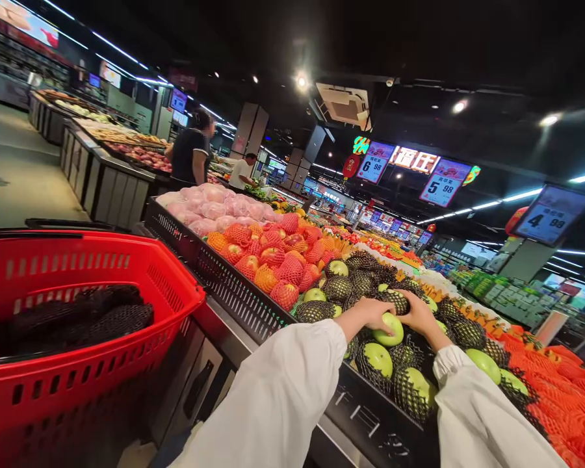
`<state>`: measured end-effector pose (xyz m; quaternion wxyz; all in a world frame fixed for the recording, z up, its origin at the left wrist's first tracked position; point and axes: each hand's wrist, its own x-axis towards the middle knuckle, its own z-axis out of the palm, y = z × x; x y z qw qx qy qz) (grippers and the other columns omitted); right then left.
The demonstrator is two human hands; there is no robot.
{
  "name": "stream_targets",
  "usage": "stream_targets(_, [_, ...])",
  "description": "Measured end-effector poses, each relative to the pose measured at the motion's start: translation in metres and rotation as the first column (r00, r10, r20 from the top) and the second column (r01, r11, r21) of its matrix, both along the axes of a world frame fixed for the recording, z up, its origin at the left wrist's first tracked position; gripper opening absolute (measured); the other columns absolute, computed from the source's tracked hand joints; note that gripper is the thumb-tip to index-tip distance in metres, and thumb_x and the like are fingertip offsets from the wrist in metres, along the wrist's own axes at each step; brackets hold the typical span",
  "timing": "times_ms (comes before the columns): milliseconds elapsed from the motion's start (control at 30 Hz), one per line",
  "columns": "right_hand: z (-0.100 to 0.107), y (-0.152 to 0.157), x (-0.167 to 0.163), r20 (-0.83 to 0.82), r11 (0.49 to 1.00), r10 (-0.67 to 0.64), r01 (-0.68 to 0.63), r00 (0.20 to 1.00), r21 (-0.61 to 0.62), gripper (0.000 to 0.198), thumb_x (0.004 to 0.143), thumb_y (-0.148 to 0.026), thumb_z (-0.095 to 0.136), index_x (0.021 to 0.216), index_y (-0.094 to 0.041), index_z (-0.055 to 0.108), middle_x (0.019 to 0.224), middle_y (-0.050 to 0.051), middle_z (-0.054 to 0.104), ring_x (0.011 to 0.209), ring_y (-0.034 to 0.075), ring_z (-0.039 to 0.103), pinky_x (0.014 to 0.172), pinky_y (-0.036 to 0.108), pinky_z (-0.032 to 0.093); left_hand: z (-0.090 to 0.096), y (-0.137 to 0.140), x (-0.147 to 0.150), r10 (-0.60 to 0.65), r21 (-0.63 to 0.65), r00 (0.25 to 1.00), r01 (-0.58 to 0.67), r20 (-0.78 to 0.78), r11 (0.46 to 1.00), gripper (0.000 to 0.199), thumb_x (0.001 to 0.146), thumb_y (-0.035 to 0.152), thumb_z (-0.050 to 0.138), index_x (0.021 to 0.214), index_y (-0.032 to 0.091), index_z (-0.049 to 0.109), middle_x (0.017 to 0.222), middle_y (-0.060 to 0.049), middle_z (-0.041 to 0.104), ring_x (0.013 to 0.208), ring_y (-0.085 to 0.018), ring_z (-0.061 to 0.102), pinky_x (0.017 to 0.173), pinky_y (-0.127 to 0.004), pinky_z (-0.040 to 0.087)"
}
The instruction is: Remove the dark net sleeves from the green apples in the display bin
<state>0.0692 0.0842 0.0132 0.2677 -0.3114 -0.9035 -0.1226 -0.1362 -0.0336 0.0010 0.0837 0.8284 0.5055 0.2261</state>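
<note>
My left hand [366, 314] is closed on a bare green apple [389, 331], with the thumb on its near side and the fingers over the top. Opposite it, my right hand [419, 316] curls round the right side of a green apple in black foam netting [394, 299], just behind the bare one. Its fingertips are partly hidden. Both hands are low over a display of green apples [377, 359], many of them in black netting, in a black crate [370, 416].
A red shopping basket [175, 325] at left holds dark netted items [117, 322]. Red-netted apples [273, 257] and pink wrapped fruit [214, 205] lie farther left, red-netted fruit [565, 396] at right. A person in dark clothing [190, 156] stands beyond. Price screens [446, 182] hang overhead.
</note>
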Motion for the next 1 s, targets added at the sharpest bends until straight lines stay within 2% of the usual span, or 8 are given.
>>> stream_targets(167, [-0.006,0.002,0.013,-0.107,0.992,-0.043,0.031,0.993,-0.119,0.065,0.065,-0.041,0.071,0.124,-0.015,0.064,0.128,0.019,0.069,0.116,0.039,0.066,0.099,0.051,0.051,-0.009,-0.002,-0.008,-0.056,0.116,0.928,0.014,0.369,0.993,0.053,0.082,0.059,0.068,0.126,0.032,0.060,0.125,-0.002,0.071,0.115,-0.028,0.066,0.106,-0.042,0.043])
stream_targets(300, [-0.007,-0.015,0.006,0.032,0.993,-0.083,0.085,0.996,-0.076,0.064,0.065,-0.033,0.072,0.126,-0.014,0.062,0.124,0.019,0.070,0.110,0.038,0.068,0.093,0.049,0.054,-0.016,0.000,-0.008,-0.134,0.227,0.780,-0.011,0.611,0.974,0.052,0.080,0.054,0.071,0.126,0.030,0.060,0.119,-0.002,0.071,0.105,-0.024,0.067,0.097,-0.037,0.050])
stream_targets(400, [-0.005,-0.029,-0.003,0.119,0.988,-0.131,0.139,0.984,-0.062,0.064,0.062,-0.022,0.075,0.125,-0.014,0.063,0.124,0.018,0.069,0.111,0.038,0.067,0.093,0.047,0.053,-0.017,0.009,0.001,-0.208,0.276,0.583,-0.030,0.786,0.961,0.050,0.081,0.048,0.072,0.124,0.027,0.060,0.115,-0.004,0.071,0.103,-0.022,0.067,0.096,-0.035,0.051])
stream_targets(500, [-0.003,-0.044,-0.014,0.226,0.985,-0.147,0.164,0.963,-0.055,0.063,0.062,-0.014,0.077,0.124,-0.012,0.063,0.129,0.019,0.066,0.115,0.037,0.063,0.099,0.047,0.050,-0.012,0.019,0.011,-0.249,0.291,0.299,-0.102,0.921,0.951,0.048,0.082,0.045,0.073,0.122,0.023,0.058,0.114,-0.007,0.069,0.103,-0.021,0.066,0.095,-0.035,0.052])
stream_targets(567, [-0.003,-0.055,-0.022,0.301,0.986,-0.140,0.162,0.943,-0.048,0.066,0.062,-0.006,0.075,0.126,-0.016,0.062,0.135,0.016,0.062,0.117,0.034,0.060,0.100,0.044,0.048,-0.005,0.023,0.015,-0.250,0.266,0.121,-0.145,0.961,0.953,0.047,0.083,0.044,0.072,0.121,0.021,0.055,0.114,-0.008,0.068,0.103,-0.021,0.066,0.094,-0.034,0.053])
stream_targets(633, [-0.004,-0.065,-0.031,0.356,0.983,-0.152,0.178,0.922,-0.043,0.066,0.064,0.000,0.071,0.127,-0.016,0.061,0.132,0.016,0.061,0.115,0.034,0.059,0.097,0.044,0.049,0.001,0.024,0.016,-0.224,0.220,-0.002,-0.179,0.974,0.959,0.043,0.087,0.041,0.069,0.121,0.020,0.054,0.112,-0.009,0.068,0.102,-0.020,0.066,0.094,-0.034,0.052])
stream_targets(833, [-0.017,-0.075,-0.053,0.384,0.967,-0.170,0.228,0.908,-0.110,0.059,0.070,0.010,0.056,0.122,-0.017,0.064,0.127,0.019,0.061,0.122,0.038,0.052,0.097,0.046,0.049,0.014,0.022,0.029,-0.124,0.056,-0.172,-0.356,0.977,0.933,0.031,0.095,0.033,0.059,0.121,0.019,0.051,0.127,-0.012,0.063,0.117,-0.020,0.063,0.104,-0.032,0.047])
stream_targets(1000, [-0.012,-0.058,-0.043,0.252,0.932,-0.088,0.170,0.964,-0.322,0.088,0.054,0.009,0.069,0.136,-0.019,0.056,0.144,0.016,0.053,0.135,0.038,0.046,0.112,0.052,0.041,0.018,0.035,0.066,0.026,-0.175,-0.367,-0.379,0.930,0.909,0.045,0.098,0.044,0.053,0.133,0.019,0.040,0.139,-0.019,0.056,0.125,-0.023,0.060,0.108,-0.036,0.046])
